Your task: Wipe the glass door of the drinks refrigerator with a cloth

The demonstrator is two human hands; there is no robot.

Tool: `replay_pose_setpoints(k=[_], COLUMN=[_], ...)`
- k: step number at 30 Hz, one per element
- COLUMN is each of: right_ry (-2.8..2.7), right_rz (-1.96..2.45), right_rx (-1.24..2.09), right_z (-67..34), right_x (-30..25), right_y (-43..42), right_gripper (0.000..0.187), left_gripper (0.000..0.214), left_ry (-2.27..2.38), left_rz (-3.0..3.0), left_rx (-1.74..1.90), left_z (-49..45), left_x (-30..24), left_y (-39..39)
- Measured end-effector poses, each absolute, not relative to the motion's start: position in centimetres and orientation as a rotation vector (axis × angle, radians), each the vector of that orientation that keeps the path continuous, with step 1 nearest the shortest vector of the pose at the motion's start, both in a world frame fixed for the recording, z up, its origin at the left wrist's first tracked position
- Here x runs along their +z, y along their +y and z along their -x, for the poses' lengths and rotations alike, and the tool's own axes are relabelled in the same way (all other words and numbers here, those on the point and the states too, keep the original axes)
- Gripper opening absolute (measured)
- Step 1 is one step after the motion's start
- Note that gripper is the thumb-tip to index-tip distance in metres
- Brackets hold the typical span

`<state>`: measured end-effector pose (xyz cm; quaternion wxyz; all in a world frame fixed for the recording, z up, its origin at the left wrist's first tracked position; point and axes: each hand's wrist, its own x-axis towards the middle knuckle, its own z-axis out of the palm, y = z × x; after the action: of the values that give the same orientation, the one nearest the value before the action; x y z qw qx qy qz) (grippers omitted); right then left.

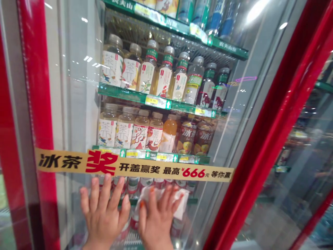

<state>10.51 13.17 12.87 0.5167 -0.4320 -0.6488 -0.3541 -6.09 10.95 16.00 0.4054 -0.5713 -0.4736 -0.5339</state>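
Both of my hands press flat on the glass door [78,114] of a red-framed drinks fridge. My left hand [104,211] lies bare on the pane with its fingers spread, just below a yellow promotional strip [135,166] stuck across the glass. My right hand [158,217] sits beside it, fingers spread over a white tissue [179,205] that it holds against the glass. Behind the pane stand rows of bottled tea [145,71] on green shelves.
The red door frame [273,128] runs diagonally on the right and another red upright [39,104] stands on the left. A second glass fridge door [307,146] lies further right. More bottles [153,133] fill the shelf below, and cans sit low behind my hands.
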Motion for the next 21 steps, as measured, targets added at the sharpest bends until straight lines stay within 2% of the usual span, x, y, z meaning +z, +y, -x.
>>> replay_pose_setpoints(k=[3, 5, 8, 11, 14, 17, 19, 21], right_ry=[-1.723, -1.657, -1.344, -1.069, -1.252, -1.632, -1.714, -1.644], right_rz=[0.89, 1.015, 1.273, 1.361, 1.272, 0.991, 0.926, 1.053], right_rx=[-0.982, -0.949, -0.676, -0.465, -0.591, -0.815, -0.885, -0.87], right_z=[-11.0, -15.0, -20.9, -20.1, -13.5, -8.9, -9.9, -13.6], right_x=[8.5, 7.1, 8.8, 12.2, 12.0, 7.5, 4.2, 2.5], right_y=[12.5, 13.0, 14.5, 15.3, 14.1, 12.3, 11.8, 12.2], right_gripper=[0.08, 0.078, 0.074, 0.074, 0.079, 0.086, 0.086, 0.082], left_gripper=[0.088, 0.087, 0.087, 0.087, 0.087, 0.087, 0.088, 0.088], left_ry=[-1.199, -1.203, -1.197, -1.189, -1.188, -1.19, -1.201, -1.21], left_rz=[1.447, 1.455, 1.456, 1.446, 1.449, 1.461, 1.466, 1.469], left_rx=[-1.349, -1.359, -1.359, -1.349, -1.343, -1.33, -1.327, -1.331], left_z=[6.1, 6.0, 5.8, 5.7, 5.9, 6.1, 6.2, 6.2], left_x=[16.0, 16.1, 16.3, 16.4, 16.3, 16.1, 16.0, 15.9], left_y=[10.9, 10.8, 10.7, 10.7, 10.7, 10.7, 10.7, 10.8])
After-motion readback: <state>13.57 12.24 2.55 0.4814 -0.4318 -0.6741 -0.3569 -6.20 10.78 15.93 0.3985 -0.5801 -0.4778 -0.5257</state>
